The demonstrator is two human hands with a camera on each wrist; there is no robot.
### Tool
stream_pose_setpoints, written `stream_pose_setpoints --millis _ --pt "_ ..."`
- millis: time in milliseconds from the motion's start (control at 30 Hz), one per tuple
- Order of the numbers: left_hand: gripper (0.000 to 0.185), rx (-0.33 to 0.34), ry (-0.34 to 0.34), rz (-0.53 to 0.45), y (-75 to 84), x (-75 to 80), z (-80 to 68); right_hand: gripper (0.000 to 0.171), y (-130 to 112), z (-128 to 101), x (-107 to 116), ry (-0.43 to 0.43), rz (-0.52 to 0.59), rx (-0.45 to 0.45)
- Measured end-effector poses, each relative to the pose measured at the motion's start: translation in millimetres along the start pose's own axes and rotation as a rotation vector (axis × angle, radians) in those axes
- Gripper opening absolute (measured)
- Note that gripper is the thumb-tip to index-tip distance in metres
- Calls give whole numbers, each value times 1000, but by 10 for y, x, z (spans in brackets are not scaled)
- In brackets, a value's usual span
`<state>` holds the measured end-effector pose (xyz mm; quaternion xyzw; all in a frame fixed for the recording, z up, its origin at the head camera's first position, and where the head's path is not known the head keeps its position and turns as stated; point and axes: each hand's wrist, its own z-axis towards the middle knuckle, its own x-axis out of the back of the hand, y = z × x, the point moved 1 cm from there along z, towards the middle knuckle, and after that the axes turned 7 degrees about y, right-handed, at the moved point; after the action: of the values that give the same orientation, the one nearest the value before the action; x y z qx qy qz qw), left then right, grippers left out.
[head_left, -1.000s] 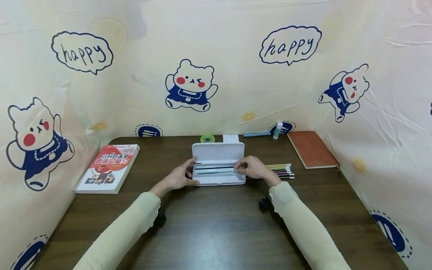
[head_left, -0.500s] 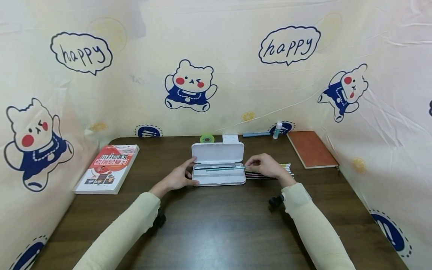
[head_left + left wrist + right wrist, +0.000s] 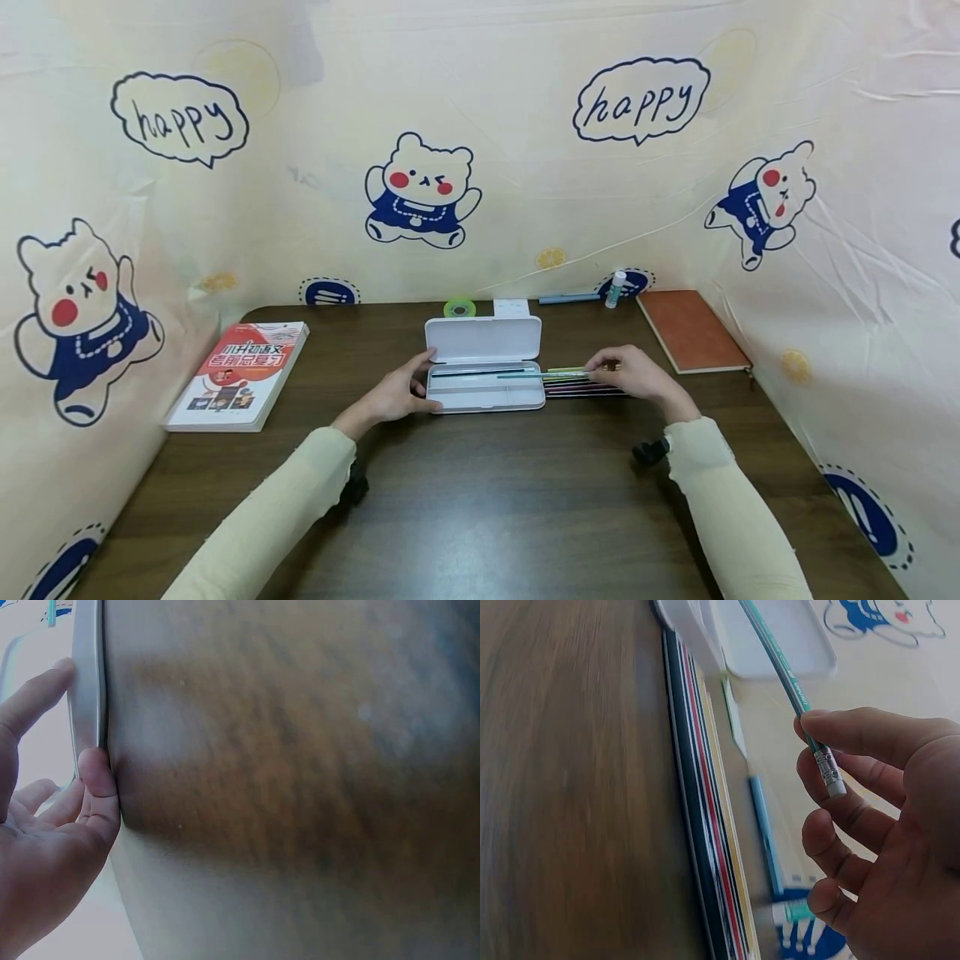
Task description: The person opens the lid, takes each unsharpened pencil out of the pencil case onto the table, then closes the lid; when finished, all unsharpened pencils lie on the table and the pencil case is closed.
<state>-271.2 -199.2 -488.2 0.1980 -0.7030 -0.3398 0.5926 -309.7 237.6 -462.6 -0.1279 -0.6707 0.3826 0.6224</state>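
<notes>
A white pencil case (image 3: 485, 400) lies open at the middle of the dark wooden table (image 3: 480, 500), its lid (image 3: 483, 337) laid back. My left hand (image 3: 397, 392) grips the case's left end between thumb and fingers; the left wrist view shows the thumb (image 3: 97, 780) pressed against the case's edge (image 3: 86, 675). My right hand (image 3: 626, 371) pinches the eraser end of a teal pencil (image 3: 532, 375), which reaches over the case's right end. The right wrist view shows that pencil (image 3: 780, 664) between thumb and forefinger. Several coloured pencils (image 3: 581, 389) lie in a row under this hand.
A red-covered book (image 3: 240, 371) lies at the left, a brown notebook (image 3: 693, 332) at the right. Along the back edge sit a green tape roll (image 3: 460, 309), a blue pen (image 3: 570, 297) and a small glue stick (image 3: 617, 289). Printed cloth walls enclose the table.
My right hand has moved to the right, drawing the teal pencil lengthwise out over the case's right end. The left hand and the case have stayed put.
</notes>
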Motion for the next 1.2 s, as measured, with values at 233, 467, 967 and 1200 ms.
stream_pose_setpoints --millis 233,467,967,1200 --pt "104 2 -1 4 -5 -5 8 15 222 -168 171 9 -22 -43" --pt "104 2 -9 2 5 0 4 15 407 -328 301 21 -24 -74" --pt "103 9 -5 12 14 4 -5 11 556 -421 325 -41 -78 -142" --pt "103 16 -9 3 39 18 -10 9 577 -442 335 -47 -102 -132"
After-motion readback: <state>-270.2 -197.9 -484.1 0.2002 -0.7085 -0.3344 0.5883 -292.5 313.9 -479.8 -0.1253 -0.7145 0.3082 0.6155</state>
